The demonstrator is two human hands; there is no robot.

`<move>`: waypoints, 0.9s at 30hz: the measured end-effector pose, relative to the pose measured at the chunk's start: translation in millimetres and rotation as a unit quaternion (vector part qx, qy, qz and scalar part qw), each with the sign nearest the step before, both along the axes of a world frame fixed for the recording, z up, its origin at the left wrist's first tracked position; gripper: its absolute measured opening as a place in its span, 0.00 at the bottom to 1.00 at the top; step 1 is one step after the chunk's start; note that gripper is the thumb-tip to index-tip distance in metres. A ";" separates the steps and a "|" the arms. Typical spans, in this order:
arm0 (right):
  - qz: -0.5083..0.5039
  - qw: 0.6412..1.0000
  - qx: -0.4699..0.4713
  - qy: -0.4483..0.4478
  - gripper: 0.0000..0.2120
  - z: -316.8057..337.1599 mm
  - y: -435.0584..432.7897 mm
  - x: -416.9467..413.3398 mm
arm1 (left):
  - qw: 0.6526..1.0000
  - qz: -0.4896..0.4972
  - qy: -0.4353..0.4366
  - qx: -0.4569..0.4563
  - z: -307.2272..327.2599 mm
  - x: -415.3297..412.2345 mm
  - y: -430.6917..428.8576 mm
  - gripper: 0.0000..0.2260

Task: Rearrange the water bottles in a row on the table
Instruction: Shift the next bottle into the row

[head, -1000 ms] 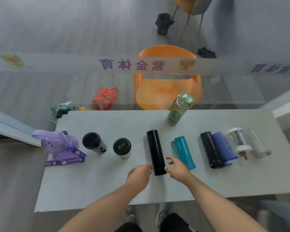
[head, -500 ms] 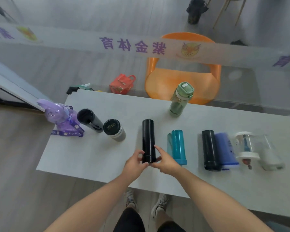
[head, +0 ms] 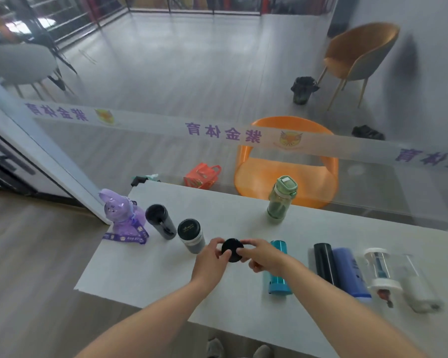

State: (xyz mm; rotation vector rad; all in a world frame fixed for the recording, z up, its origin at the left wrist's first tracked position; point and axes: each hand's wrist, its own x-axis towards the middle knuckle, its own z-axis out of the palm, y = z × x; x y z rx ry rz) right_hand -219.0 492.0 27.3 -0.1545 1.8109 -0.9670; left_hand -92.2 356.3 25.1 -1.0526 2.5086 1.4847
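Observation:
A tall black bottle (head: 232,248) stands upright near the middle of the grey table (head: 150,270); only its round top shows. My left hand (head: 209,258) and my right hand (head: 260,254) grip it from either side. To its left stand a dark-lidded grey cup (head: 191,235), a black tumbler (head: 161,223) and a purple rabbit bottle (head: 120,215). A green bottle (head: 281,200) stands at the table's far edge. On the right lie a teal bottle (head: 278,275), a black bottle (head: 325,262), a blue bottle (head: 349,272) and a clear bottle (head: 380,270).
A clear and white container (head: 417,288) lies at the far right of the table. Behind a glass partition are an orange chair (head: 285,166), a red bag (head: 201,175), a tan chair (head: 360,52) and a black bin (head: 302,89). A door frame (head: 44,161) stands at the left.
The tall black bottle was lying on the table; both hands closed on it and stood it upright. The camera view lifted and shifted left.

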 end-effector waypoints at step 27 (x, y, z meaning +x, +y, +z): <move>-0.100 0.972 0.164 0.135 0.33 -72.5 121.7 19.7 | 0.898 -0.394 0.007 -0.195 -81.0 -24.9 64.9 0.19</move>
